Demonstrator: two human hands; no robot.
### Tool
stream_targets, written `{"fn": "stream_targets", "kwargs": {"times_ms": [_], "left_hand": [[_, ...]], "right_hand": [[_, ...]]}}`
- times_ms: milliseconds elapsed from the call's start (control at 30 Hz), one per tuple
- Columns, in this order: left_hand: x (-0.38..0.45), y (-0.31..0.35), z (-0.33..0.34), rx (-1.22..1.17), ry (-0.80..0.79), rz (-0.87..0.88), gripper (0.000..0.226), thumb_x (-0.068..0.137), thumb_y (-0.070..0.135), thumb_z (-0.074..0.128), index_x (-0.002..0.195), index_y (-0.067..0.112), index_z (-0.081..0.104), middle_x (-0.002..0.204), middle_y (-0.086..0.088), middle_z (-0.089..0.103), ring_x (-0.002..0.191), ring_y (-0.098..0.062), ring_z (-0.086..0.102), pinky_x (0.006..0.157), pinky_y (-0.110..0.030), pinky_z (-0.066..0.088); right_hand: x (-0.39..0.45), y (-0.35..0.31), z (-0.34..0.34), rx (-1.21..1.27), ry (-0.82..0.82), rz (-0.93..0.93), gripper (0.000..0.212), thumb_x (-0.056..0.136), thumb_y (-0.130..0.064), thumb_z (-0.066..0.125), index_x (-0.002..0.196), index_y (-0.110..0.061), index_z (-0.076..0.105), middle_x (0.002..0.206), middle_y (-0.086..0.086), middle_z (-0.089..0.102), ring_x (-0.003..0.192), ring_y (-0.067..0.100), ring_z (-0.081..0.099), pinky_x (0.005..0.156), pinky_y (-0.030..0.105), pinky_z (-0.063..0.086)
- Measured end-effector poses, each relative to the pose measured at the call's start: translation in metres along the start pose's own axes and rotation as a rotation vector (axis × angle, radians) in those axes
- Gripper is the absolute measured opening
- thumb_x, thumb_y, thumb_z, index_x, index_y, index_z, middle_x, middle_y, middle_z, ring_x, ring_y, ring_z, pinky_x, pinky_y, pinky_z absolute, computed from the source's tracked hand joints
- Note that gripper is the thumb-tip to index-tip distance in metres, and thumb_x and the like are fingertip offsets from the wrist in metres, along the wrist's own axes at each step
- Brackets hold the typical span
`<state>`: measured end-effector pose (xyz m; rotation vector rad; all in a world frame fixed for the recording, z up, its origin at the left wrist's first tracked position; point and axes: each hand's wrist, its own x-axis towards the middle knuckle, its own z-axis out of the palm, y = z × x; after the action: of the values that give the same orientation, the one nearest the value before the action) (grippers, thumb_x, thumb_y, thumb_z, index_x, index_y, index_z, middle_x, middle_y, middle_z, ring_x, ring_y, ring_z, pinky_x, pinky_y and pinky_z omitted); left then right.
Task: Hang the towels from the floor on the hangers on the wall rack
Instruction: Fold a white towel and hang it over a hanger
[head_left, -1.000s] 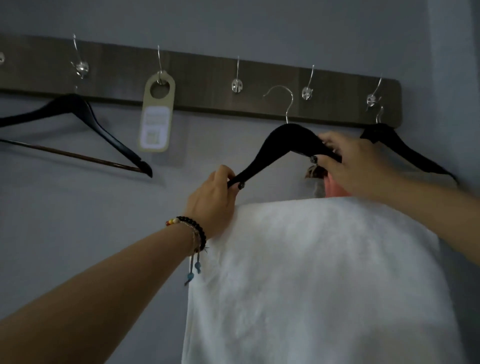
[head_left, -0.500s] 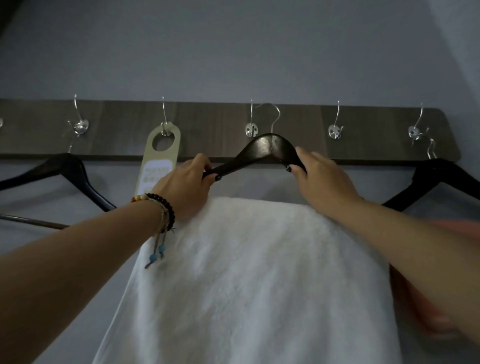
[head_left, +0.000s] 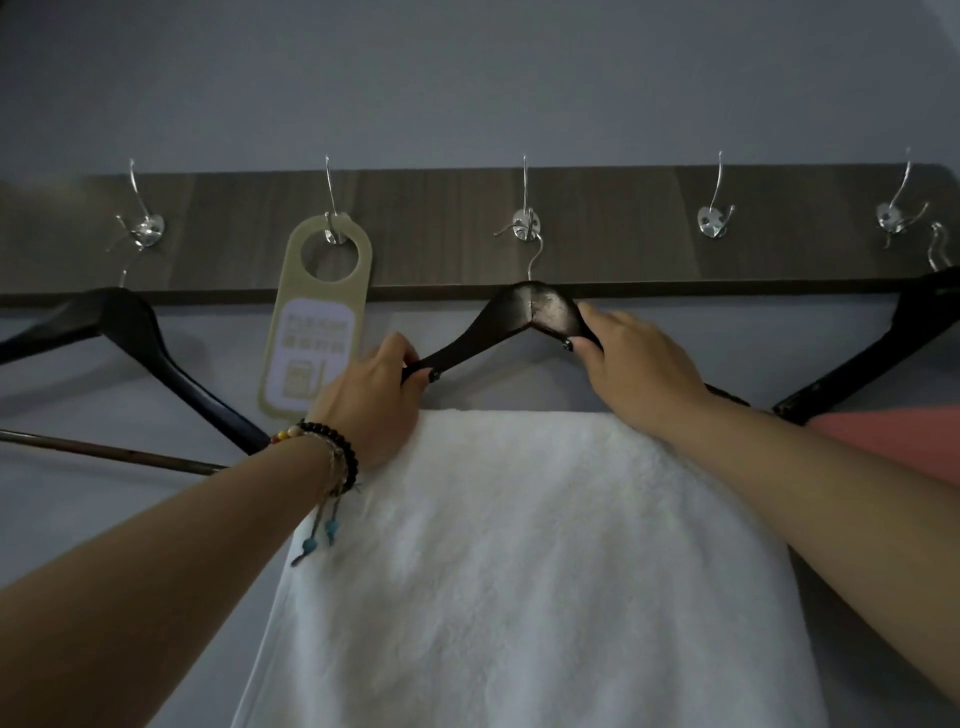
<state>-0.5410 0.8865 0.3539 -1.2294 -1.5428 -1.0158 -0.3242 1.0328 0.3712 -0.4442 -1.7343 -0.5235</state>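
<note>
Both hands, left hand (head_left: 371, 402) and right hand (head_left: 636, 371), pinching the hanger (head_left: 530, 317) shoulders, white towel (head_left: 524, 561) draped below; hook (head_left: 525, 228) at twelve o'clock, wire barely seated, could slip off.

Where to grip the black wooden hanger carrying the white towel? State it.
Grip the black wooden hanger by its two bare sloping shoulders, from the front and below; the white towel covers its bar, and the wall blocks the back.
</note>
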Motion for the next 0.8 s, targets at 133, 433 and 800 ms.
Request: {"fn": "stream_targets", "kwargs": {"times_ms": [133, 433, 800], "left_hand": [[-0.018, 0.004, 0.006, -0.105, 0.11, 0.05, 0.008, 0.097, 0.036, 0.047, 0.098, 0.029, 0.046, 0.079, 0.016, 0.046, 0.068, -0.003, 0.047, 0.053, -0.021, 0.032], [-0.078, -0.016, 0.024, -0.399, 0.273, -0.227, 0.036, 0.089, 0.045, 0.058, 0.119, 0.028, 0.048, 0.113, 0.008, 0.049, 0.105, -0.012, 0.046, 0.092, -0.032, 0.038], [-0.094, -0.025, 0.003, -1.303, -0.08, -0.691, 0.033, 0.092, 0.044, 0.059, 0.112, 0.019, 0.07, 0.107, -0.003, 0.074, 0.094, -0.021, 0.072, 0.072, -0.033, 0.058]], "right_hand": [[-0.015, 0.004, 0.001, -0.006, 0.11, 0.021, 0.031, 0.099, -0.028, 0.046, 0.125, -0.011, 0.052, 0.11, 0.012, 0.056, 0.098, 0.033, 0.054, 0.07, 0.037, 0.043], [-0.058, -0.007, -0.005, -0.042, -0.239, -0.224, 0.048, 0.096, -0.056, 0.027, 0.08, -0.019, 0.052, 0.076, -0.004, 0.056, 0.069, 0.021, 0.054, 0.058, 0.032, 0.037], [-0.055, -0.005, -0.015, 0.184, -0.175, -0.149, 0.045, 0.098, -0.037, 0.05, 0.058, -0.018, 0.04, 0.053, -0.005, 0.041, 0.053, 0.02, 0.041, 0.053, 0.032, 0.029]]}}
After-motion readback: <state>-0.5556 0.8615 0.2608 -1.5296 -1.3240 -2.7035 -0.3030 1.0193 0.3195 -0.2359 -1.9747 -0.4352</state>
